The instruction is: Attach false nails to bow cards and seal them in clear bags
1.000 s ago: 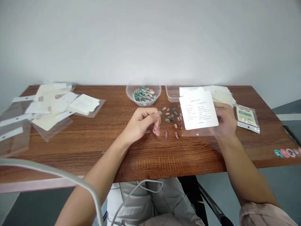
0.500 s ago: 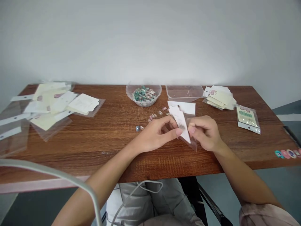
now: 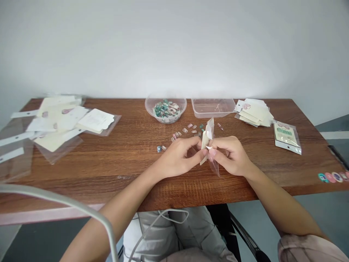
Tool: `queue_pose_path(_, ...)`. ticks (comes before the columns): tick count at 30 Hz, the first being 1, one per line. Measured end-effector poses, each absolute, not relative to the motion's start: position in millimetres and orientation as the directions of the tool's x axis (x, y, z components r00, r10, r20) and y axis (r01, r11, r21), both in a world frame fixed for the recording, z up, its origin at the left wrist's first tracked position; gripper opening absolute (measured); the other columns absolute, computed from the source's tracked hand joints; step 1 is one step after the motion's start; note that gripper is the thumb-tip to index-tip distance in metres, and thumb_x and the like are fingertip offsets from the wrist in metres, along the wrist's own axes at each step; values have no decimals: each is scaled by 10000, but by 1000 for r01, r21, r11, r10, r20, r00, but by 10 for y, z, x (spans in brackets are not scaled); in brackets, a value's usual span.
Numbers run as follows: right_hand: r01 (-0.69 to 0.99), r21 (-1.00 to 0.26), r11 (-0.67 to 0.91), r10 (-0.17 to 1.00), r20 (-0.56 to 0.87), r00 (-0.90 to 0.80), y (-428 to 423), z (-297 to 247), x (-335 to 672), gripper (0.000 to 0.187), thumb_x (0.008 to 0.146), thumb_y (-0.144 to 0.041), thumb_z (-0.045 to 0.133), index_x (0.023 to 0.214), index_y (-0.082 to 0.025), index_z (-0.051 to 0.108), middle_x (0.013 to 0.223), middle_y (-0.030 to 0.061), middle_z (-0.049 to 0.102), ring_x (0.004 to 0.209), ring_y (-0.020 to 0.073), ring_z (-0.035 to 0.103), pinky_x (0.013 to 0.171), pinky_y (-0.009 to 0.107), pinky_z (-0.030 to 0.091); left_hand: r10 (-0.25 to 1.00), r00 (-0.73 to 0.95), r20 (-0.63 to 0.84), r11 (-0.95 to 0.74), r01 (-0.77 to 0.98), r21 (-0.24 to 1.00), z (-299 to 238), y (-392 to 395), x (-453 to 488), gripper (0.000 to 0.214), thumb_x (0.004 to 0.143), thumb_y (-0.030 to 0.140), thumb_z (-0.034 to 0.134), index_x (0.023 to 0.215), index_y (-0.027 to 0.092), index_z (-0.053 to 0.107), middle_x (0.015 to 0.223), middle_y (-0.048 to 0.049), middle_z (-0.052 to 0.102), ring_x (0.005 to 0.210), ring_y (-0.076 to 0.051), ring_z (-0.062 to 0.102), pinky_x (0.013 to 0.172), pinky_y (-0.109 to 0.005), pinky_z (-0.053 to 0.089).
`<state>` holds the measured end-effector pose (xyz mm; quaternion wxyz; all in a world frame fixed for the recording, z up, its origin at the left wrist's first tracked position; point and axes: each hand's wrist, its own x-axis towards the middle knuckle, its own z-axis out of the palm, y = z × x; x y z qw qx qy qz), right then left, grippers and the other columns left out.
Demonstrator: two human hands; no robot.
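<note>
Near the middle of the table's front part, my left hand (image 3: pixel 179 156) pinches a cream card (image 3: pixel 204 141) turned almost edge-on to me. My right hand (image 3: pixel 231 155) grips a clear plastic bag (image 3: pixel 214 166) by its thumb and fingertips, close against the card. The bag's white header strip (image 3: pixel 210 128) stands up behind the card; whether part of the card is inside the bag I cannot tell. Just beyond my hands lie several small decorated nail tips (image 3: pixel 185 130), and a blue piece (image 3: pixel 159 149) rests to the left.
A clear round bowl (image 3: pixel 148 109) holds many green and pink nail tips. Beside it is a clear rectangular tray (image 3: pixel 200 115). Cards and bags (image 3: pixel 58 123) pile at left; more cards (image 3: pixel 256 112) and a filled packet (image 3: pixel 287 136) lie right. A white cable (image 3: pixel 68 203) crosses the front left.
The card and bag have turned from showing a broad white face to nearly edge-on. My right hand has moved slightly left, closer to my left hand.
</note>
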<state>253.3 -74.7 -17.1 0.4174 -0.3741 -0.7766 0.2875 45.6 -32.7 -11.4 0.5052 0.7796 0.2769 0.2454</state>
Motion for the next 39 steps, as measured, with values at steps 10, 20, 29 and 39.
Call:
queue_pose_path(10,368,-779,508,853,394,-342,-733,-158,2549,390,1017,-283,560,637,-200,559,558,-41,570,493,90,484,525,256,351,676,725,129,-393,206,896,-82,-296,432,278,965,282,472,710,176,501,626,56,394,583,-85,343,575,-251,279)
queue_pose_path(20,163,-899,406,900,361,-245,-735,-152,2670,386,1016,-317,594,647,-206,622,577,-14,634,500,127,543,509,281,383,768,637,60,-129,62,990,-58,-233,377,339,889,417,584,662,180,500,630,34,415,583,-99,348,545,-248,292)
queue_pose_path(29,-18,-942,336,929,334,-158,-710,-78,2709,366,950,-294,660,597,-202,633,539,-12,622,463,119,513,477,266,384,784,617,66,-31,-68,997,-44,-234,325,386,874,478,690,692,153,593,659,16,490,609,-104,397,564,-245,314)
queue_pose_path(39,-28,-955,296,945,297,-138,-679,-76,2757,358,915,-337,699,581,-215,651,501,-16,594,427,131,479,444,298,330,787,613,78,-11,-113,994,-70,-235,351,411,872,514,712,691,154,633,648,4,565,590,-109,455,552,-244,358)
